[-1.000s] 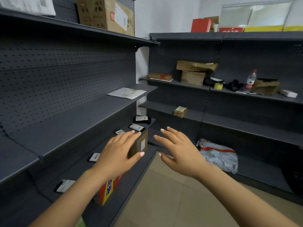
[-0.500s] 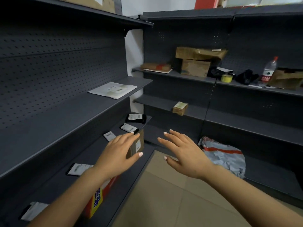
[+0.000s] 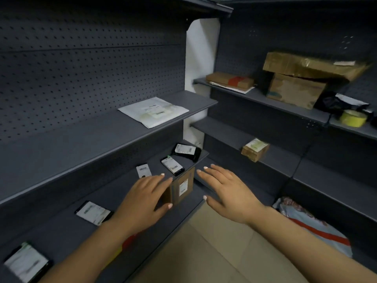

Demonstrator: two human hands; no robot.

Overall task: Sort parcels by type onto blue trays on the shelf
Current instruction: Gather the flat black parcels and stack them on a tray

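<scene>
In the head view, the left hand [image 3: 145, 198] is extending flat toward 12 o'clock, fingers straight and holding nothing, its fingertips lying over the near top edge of the brown carton [image 3: 180, 186]; actual contact cannot be confirmed. The right hand [image 3: 228, 194] is hovering just beside the carton at its 3 o'clock side, fingers spread wide and empty, clear of the box. This flanking placement is judged to be preparing a two-handed lift, one palm per side. The carton is sitting at the front edge of the lower shelf [image 3: 61, 231], its labelled end face pointing toward 5 o'clock; its long axis appears to be running along the shelf edge, from 1 o'clock to 7 o'clock, largely hidden under the left forearm. Small black labelled packets [image 3: 172, 165] are lying flat behind it. No blue tray is showing in this view.
</scene>
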